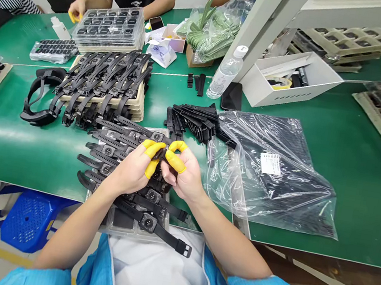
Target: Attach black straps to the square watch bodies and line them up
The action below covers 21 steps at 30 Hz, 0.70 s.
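Observation:
Yellow finger cots cover several fingertips of my left hand (136, 167) and my right hand (188, 173). Both hands meet above a tray of watches, pinching a small black smartwatch (160, 153) between them; the fingers hide most of it, so I cannot tell how its strap sits. Under my hands, black smartwatches (148, 222) with straps lie in rows, backs up, on a clear plastic tray (116, 222). Just beyond my right hand is a loose pile of black watch straps (196, 120).
Strapped watches (108, 79) cover stacked trays at the left. To the right lies a clear bag of straps (279, 176). Further back stand a bottle (228, 71), a phone (232, 96), a white box (289, 86) and a metal post (267, 24). A person sits across the table.

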Each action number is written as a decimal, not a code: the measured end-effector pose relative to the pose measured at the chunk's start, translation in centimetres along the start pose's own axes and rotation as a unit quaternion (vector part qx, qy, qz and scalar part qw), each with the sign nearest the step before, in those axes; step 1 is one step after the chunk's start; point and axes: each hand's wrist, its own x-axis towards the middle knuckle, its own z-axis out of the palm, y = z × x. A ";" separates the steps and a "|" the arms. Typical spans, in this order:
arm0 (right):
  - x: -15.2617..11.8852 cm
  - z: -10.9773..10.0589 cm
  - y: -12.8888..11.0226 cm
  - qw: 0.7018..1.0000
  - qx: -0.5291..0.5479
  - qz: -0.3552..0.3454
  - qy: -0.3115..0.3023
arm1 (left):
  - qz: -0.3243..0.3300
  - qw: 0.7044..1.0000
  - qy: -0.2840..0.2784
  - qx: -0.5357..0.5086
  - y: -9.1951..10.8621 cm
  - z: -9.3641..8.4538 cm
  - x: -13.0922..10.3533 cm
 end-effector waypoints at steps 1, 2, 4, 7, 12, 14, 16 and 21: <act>0.0 0.1 0.0 1.000 -0.005 -0.005 0.005 | 0.001 1.000 0.002 -0.001 0.0 0.0 0.0; 0.0 0.1 0.1 1.000 -0.009 -0.008 0.009 | 0.003 1.000 0.003 0.002 0.1 0.1 0.0; 0.1 0.1 0.1 1.000 -0.012 -0.011 0.014 | 0.008 1.000 0.007 0.014 0.2 0.2 0.1; 0.2 0.1 0.2 0.999 -0.021 -0.025 0.020 | 0.000 0.999 0.009 0.034 0.4 0.3 0.0; 0.4 -0.1 0.3 0.999 -0.034 -0.014 0.023 | -0.006 1.000 -0.016 0.020 0.7 -0.2 -0.2; 0.4 -0.2 0.3 0.999 -0.031 -0.014 0.024 | 0.005 1.000 -0.011 0.016 0.7 -0.2 -0.2; 0.5 -0.2 0.4 0.999 -0.031 -0.016 0.024 | 0.000 0.999 -0.001 0.037 0.7 -0.1 -0.2; 0.6 -0.2 0.6 0.999 -0.035 -0.015 0.026 | -0.028 0.992 -0.015 0.120 0.7 0.2 -0.1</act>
